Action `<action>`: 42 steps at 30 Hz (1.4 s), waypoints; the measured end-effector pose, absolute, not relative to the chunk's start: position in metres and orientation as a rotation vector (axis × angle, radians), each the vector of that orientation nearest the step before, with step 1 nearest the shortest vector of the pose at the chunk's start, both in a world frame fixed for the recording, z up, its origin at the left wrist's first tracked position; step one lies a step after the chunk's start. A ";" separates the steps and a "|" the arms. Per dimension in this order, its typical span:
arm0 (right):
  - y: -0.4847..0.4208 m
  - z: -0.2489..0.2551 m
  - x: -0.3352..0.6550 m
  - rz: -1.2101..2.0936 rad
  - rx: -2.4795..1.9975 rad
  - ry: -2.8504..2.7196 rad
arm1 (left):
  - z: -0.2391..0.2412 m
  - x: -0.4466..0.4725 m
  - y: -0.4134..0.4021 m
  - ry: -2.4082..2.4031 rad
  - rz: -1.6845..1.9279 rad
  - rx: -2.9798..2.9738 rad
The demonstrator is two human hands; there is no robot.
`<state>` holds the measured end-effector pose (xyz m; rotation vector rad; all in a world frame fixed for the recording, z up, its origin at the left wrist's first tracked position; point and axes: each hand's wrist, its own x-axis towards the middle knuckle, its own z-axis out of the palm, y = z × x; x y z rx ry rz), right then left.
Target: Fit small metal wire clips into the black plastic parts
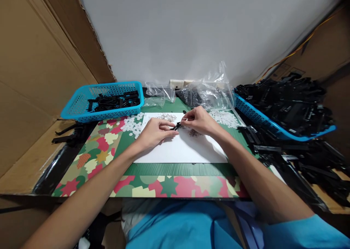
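Note:
Over a white sheet (180,152) on the table, my left hand (154,133) pinches a small black plastic part (177,126) between thumb and fingers. My right hand (199,120) meets it from the right, fingertips pinched at the part's upper end on something too small to make out. Small piles of tiny metal pieces (167,117) lie on the sheet just beyond and under the hands. White round discs (132,125) are heaped at the sheet's left corner, and more white discs (225,118) at its right.
A blue basket (82,104) with black parts stands at the back left. A second blue basket (257,115) heaped with black parts is at the right, more spilling beside it. Clear plastic bags (210,92) lie at the back. Cardboard walls flank both sides.

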<state>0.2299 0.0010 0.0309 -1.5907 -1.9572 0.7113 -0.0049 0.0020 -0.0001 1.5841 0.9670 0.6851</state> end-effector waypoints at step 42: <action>-0.002 0.015 0.223 0.494 -1.459 -2.048 | -0.003 -0.005 0.002 0.911 0.721 1.650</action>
